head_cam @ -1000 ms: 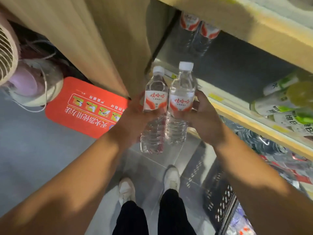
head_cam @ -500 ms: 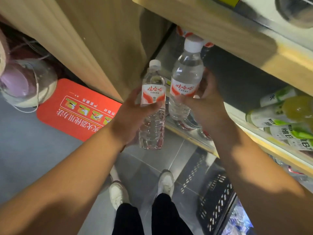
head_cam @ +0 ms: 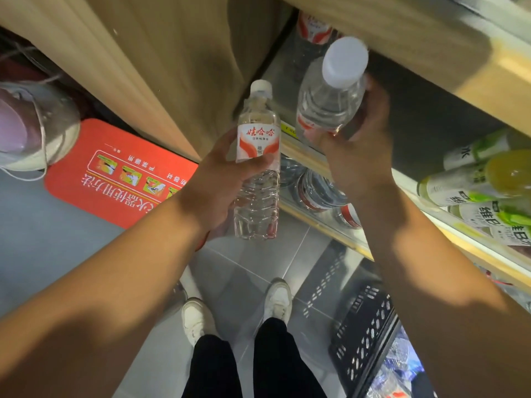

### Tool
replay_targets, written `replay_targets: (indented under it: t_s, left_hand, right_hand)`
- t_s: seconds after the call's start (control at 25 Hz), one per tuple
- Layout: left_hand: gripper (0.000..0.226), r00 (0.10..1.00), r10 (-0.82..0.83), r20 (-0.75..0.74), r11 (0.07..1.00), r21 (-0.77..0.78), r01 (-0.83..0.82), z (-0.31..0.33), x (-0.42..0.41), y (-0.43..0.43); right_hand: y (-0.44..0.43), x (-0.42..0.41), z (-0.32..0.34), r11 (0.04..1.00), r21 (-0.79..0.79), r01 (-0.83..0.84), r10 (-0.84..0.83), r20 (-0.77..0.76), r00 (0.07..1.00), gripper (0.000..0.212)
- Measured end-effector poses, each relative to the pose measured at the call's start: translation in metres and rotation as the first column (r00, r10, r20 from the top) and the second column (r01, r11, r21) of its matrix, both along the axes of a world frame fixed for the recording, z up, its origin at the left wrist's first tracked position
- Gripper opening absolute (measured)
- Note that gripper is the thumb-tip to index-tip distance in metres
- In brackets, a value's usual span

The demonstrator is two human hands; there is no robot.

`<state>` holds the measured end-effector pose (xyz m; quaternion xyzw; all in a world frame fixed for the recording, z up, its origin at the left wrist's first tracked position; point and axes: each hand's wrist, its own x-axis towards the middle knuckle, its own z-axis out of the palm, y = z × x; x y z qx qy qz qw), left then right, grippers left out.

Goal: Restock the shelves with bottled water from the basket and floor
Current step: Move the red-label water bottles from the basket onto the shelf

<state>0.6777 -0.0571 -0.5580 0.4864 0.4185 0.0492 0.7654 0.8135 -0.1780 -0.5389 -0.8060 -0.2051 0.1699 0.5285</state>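
- The right hand [head_cam: 359,156] holds the raised bottle [head_cam: 330,93] with fingers curled round its labelled middle. The bottle is tilted, its white cap toward the camera and just beneath the front edge of the upper shelf board [head_cam: 431,38].
- The lower part of the raised bottle is over the front lip [head_cam: 290,133] of the middle shelf [head_cam: 431,116]. It is at that shelf's left end, near the wooden side panel [head_cam: 172,67].
- The left hand [head_cam: 221,185] grips the second bottle [head_cam: 257,168] upright, the thumb pressed across the bottom of its red-and-white label. This bottle hangs out in front of the shelves over the floor [head_cam: 258,262], just left of the raised bottle and apart from it.
- On the middle shelf, dark shelf surface shows between the water bottles at the back left corner [head_cam: 311,27] and the green-labelled bottles [head_cam: 474,179] at the right.
- More water bottles [head_cam: 316,191] sit on the lower shelf behind its clear front rail, beneath the right hand.
- A black basket [head_cam: 362,331] stands on the floor at the lower right, close to the foot of the shelves. Wrapped bottles inside it are only partly visible.
- Grey floor tiles show between the person's white shoes [head_cam: 195,320] and the basket. A red mat [head_cam: 126,173] lies to the left, beside the side panel, with a fan [head_cam: 28,124] at the left edge.
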Motion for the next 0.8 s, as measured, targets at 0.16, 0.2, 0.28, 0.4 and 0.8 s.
replay_targets:
  t_s: [0.16, 0.2, 0.28, 0.4, 0.8]
  left_hand:
    - [0.052, 1.0, -0.009, -0.015, 1.0, 0.004, 0.009, -0.004, -0.003, 0.0]
    - [0.052, 1.0, -0.013, -0.017, 1.0, 0.006, 0.013, -0.006, -0.004, -0.001]
    - [0.054, 0.999, -0.027, -0.021, 0.999, 0.017, 0.027, -0.009, -0.006, 0.0]
    - [0.055, 1.0, -0.026, -0.017, 0.999, 0.037, 0.027, -0.016, -0.008, 0.001]
    - [0.067, 0.999, 0.033, -0.026, 0.999, 0.019, -0.032, -0.027, -0.002, 0.006]
  right_hand:
    - [0.006, 0.011, -0.014, 0.999, -0.028, 0.024, -0.024, 0.001, 1.0, 0.08]
    - [0.008, 0.013, -0.016, 0.999, -0.032, 0.025, -0.025, -0.006, 1.0, 0.08]
    - [0.011, 0.019, -0.021, 0.999, -0.033, 0.023, -0.024, -0.007, 1.0, 0.076]
    - [0.013, 0.03, -0.033, 0.998, -0.025, 0.062, -0.062, 0.009, 0.998, 0.071]
    - [0.009, 0.053, -0.059, 0.995, -0.052, 0.079, -0.085, -0.115, 0.99, 0.073]
